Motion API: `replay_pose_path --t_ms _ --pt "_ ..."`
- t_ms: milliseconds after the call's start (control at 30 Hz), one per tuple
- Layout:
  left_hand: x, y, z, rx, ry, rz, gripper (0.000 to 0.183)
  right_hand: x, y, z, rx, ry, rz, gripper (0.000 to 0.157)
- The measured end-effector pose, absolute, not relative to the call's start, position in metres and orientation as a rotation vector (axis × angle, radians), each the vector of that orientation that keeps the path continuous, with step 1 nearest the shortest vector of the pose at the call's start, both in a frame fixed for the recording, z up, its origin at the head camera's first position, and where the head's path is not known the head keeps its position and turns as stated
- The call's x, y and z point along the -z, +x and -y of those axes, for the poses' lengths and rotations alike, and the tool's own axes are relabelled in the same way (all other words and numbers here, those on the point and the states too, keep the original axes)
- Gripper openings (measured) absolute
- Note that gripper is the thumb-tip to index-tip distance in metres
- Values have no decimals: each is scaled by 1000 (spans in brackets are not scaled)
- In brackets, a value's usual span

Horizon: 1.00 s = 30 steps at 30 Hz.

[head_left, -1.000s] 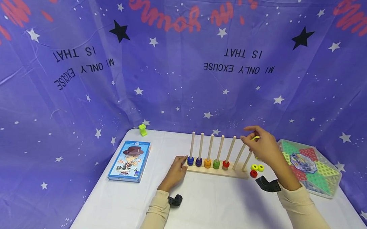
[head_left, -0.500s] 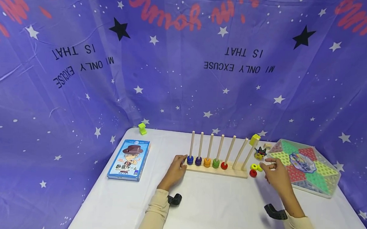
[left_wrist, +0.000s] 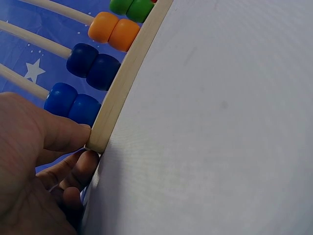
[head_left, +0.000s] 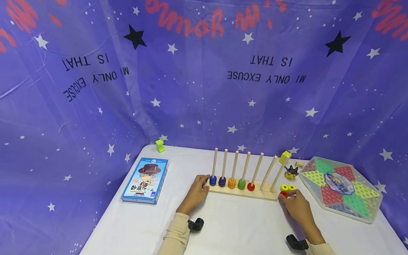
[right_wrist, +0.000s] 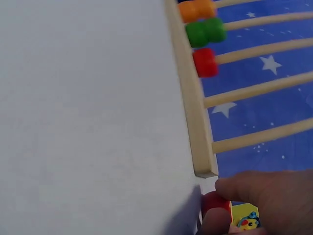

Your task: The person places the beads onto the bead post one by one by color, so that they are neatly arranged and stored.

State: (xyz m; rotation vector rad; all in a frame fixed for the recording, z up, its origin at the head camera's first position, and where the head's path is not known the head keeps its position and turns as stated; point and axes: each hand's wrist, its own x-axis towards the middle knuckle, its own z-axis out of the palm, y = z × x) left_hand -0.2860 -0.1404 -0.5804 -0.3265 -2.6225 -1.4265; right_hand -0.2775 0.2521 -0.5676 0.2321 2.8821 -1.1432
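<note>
A wooden bead-stacking rack (head_left: pixel 242 192) with a row of upright pegs stands on the table. Two blue beads (left_wrist: pixel 73 104) fill its leftmost peg, followed by dark blue, orange and green pairs; the red peg carries one red bead (right_wrist: pixel 205 62). The two rightmost pegs are bare. My left hand (head_left: pixel 195 194) pinches the left end of the base between thumb and fingers. Just off the right end, my right hand (head_left: pixel 299 209) pinches a loose red bead (right_wrist: pixel 215 199) between thumb and finger. Two yellow beads (head_left: pixel 287 187) lie just behind it.
Right of the hand lies a Chinese checkers box (head_left: pixel 340 188). A small dark-and-yellow figure (head_left: pixel 291 172) and a yellow block (head_left: pixel 285 157) sit behind the rack's right end. A blue card-game box (head_left: pixel 145 180) and a lime-green piece (head_left: pixel 160 145) are on the left.
My right hand has come down from above the pegs to the loose red bead and now pinches it. A red bead has settled at its peg's base. My left hand keeps its hold.
</note>
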Motion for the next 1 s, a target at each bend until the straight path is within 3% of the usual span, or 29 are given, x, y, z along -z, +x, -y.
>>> replay_pose_path --t_ms 367,800,1000 --pt "581 -282 138 1416 -326 2627 46 544 -264 -253 1117 245 -3010 46" --pt "577 -287 141 1394 -342 2612 45 403 -273 -232 1169 -69 -3250 45" --pt "578 -286 141 1417 -339 2611 45 363 -280 -201 1127 -281 -3243 45"
